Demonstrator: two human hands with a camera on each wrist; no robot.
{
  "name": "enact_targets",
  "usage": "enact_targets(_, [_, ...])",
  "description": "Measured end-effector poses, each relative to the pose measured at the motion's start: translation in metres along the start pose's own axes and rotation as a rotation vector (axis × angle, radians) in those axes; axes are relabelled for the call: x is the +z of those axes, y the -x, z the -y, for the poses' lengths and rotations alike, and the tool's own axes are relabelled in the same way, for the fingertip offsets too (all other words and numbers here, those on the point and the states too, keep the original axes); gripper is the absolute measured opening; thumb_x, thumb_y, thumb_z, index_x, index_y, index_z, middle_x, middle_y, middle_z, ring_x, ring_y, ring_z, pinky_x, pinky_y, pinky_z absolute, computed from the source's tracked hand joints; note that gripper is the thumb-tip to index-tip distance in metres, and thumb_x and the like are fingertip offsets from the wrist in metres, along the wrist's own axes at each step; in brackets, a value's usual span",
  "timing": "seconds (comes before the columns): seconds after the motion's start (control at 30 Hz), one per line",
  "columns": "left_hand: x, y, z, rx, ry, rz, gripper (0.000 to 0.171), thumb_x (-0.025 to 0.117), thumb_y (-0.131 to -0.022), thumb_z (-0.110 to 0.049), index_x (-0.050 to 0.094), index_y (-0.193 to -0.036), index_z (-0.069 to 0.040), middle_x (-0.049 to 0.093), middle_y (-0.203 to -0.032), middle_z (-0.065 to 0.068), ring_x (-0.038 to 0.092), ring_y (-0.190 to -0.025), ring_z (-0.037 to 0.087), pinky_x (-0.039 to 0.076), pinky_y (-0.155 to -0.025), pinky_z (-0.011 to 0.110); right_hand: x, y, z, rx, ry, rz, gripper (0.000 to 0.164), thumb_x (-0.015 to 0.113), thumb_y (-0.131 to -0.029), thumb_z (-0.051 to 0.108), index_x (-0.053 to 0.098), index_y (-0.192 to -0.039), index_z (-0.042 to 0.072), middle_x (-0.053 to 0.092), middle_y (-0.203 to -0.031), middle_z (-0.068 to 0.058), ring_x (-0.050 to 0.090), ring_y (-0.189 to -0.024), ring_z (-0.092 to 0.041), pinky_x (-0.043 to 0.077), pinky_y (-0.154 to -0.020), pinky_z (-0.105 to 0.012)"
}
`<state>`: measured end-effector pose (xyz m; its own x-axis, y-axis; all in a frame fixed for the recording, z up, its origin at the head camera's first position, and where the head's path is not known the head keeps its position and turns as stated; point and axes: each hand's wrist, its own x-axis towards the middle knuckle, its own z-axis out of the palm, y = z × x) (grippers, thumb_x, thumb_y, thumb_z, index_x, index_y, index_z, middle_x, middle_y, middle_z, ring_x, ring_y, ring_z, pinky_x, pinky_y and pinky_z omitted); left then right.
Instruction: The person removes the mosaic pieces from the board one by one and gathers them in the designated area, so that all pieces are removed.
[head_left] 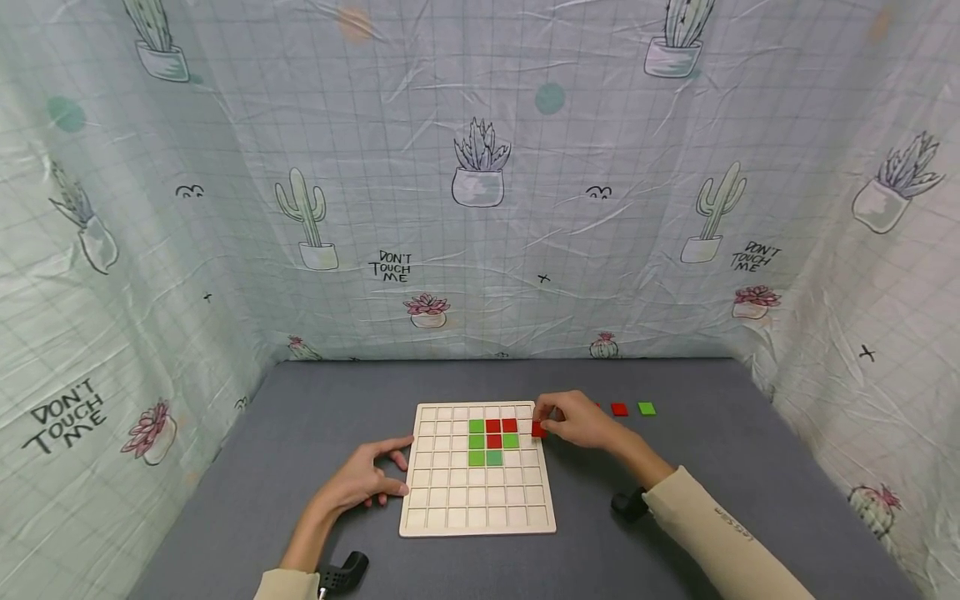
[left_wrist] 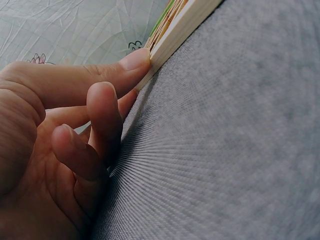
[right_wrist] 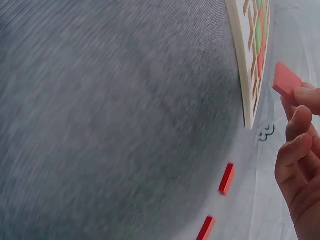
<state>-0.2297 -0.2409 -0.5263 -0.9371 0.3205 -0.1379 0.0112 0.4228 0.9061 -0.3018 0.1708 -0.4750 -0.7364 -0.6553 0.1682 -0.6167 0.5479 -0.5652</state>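
Observation:
A light wooden grid board [head_left: 442, 504] lies on the grey table, several red and green square tiles set in its cells. My left hand [head_left: 358, 479] is at the board's left side, with the thumb and index fingertips touching the edge, the other fingers loosely bent. In the left wrist view the thumb [left_wrist: 100, 80] presses against the board's side [left_wrist: 172, 42]. Between thumb and fingers my right hand [head_left: 581, 419] pinches a red square tile [right_wrist: 286, 80] at the board's upper right edge. That tile is raised and tilted in the right wrist view.
To the right of the board, a red tile [head_left: 619, 409] and a green tile [head_left: 647, 408] lie on the grey table [head_left: 337, 392]. Another red tile is mostly hidden behind the right hand. A printed cloth [head_left: 480, 242] hangs around the back and sides.

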Motion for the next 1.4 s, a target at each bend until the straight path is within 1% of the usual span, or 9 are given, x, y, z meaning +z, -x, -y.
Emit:
enact_targets(0.2, [0.000,0.001,-0.001,0.006,-0.009,0.005,0.084,0.087,-0.078,-0.009,0.050,-0.154,-0.010,0.060,-0.108,0.012,0.055,-0.050,0.013,0.037,-0.041,0.026,-0.005,0.007,-0.010,0.025,0.014,-0.010,0.011,0.069,-0.096,0.005,0.073,-0.100,0.014,0.074,-0.097,-0.002,0.053,-0.066,-0.004,0.048,-0.066,-0.024])
enact_targets(0.4, [0.001,0.001,-0.002,0.001,-0.015,-0.001,0.083,0.087,-0.078,-0.009,0.051,-0.153,-0.011,0.060,-0.108,0.011,0.055,-0.050,0.013,0.037,-0.041,0.026,-0.011,0.015,-0.020,0.029,0.025,-0.016,0.011,0.069,-0.095,0.004,0.074,-0.101,0.012,0.074,-0.096,-0.003,0.055,-0.070,-0.003,0.048,-0.068,-0.024])
enact_targets(0.57, [0.001,0.000,-0.002,0.000,-0.009,0.002,0.083,0.087,-0.079,-0.009,0.051,-0.153,-0.011,0.060,-0.108,0.012,0.055,-0.050,0.012,0.037,-0.041,0.025,-0.012,0.022,-0.032,0.052,0.025,-0.020,0.011,0.069,-0.095,0.003,0.074,-0.101,0.011,0.074,-0.094,-0.004,0.055,-0.067,-0.002,0.048,-0.064,-0.024])
enact_targets(0.7, [0.001,-0.001,-0.001,0.001,-0.014,-0.005,0.084,0.087,-0.078,-0.009,0.051,-0.153,-0.011,0.060,-0.107,0.011,0.055,-0.050,0.012,0.037,-0.041,0.025,-0.014,0.025,-0.037,0.058,0.031,-0.031,0.009,0.069,-0.095,0.003,0.073,-0.100,0.010,0.073,-0.093,-0.003,0.053,-0.066,-0.001,0.047,-0.063,-0.024])
enact_targets(0.93, [0.001,-0.001,0.001,0.015,-0.020,-0.015,0.084,0.088,-0.076,-0.008,0.053,-0.152,-0.011,0.061,-0.106,0.011,0.055,-0.050,0.013,0.037,-0.040,0.025,-0.013,0.031,-0.044,0.087,0.063,-0.031,0.010,0.071,-0.094,0.006,0.074,-0.099,0.013,0.073,-0.092,0.003,0.048,-0.063,0.000,0.044,-0.061,-0.023])
enact_targets(1.03, [0.001,0.000,0.000,0.015,-0.022,-0.014,0.083,0.088,-0.076,-0.008,0.053,-0.152,-0.011,0.061,-0.106,0.011,0.056,-0.050,0.013,0.037,-0.040,0.025,-0.013,0.034,-0.047,0.083,0.067,-0.035,0.012,0.073,-0.092,0.003,0.073,-0.099,0.012,0.073,-0.092,0.001,0.047,-0.063,-0.001,0.044,-0.061,-0.023])
enact_targets(1.2, [0.000,0.000,0.000,0.012,-0.022,-0.013,0.083,0.088,-0.077,-0.009,0.053,-0.152,-0.012,0.061,-0.107,0.012,0.056,-0.050,0.013,0.037,-0.041,0.025,-0.012,0.037,-0.048,0.095,0.042,-0.034,0.018,0.080,-0.085,0.003,0.072,-0.100,0.011,0.073,-0.092,-0.002,0.050,-0.063,-0.003,0.044,-0.060,-0.023])
enact_targets(1.4, [0.000,0.000,0.000,0.004,-0.016,-0.011,0.084,0.088,-0.077,-0.009,0.052,-0.152,-0.011,0.060,-0.108,0.012,0.055,-0.050,0.013,0.037,-0.041,0.025,-0.009,0.038,-0.049,0.120,0.041,-0.023,0.022,0.084,-0.083,0.008,0.073,-0.102,0.010,0.073,-0.093,-0.002,0.051,-0.063,-0.004,0.045,-0.060,-0.022])
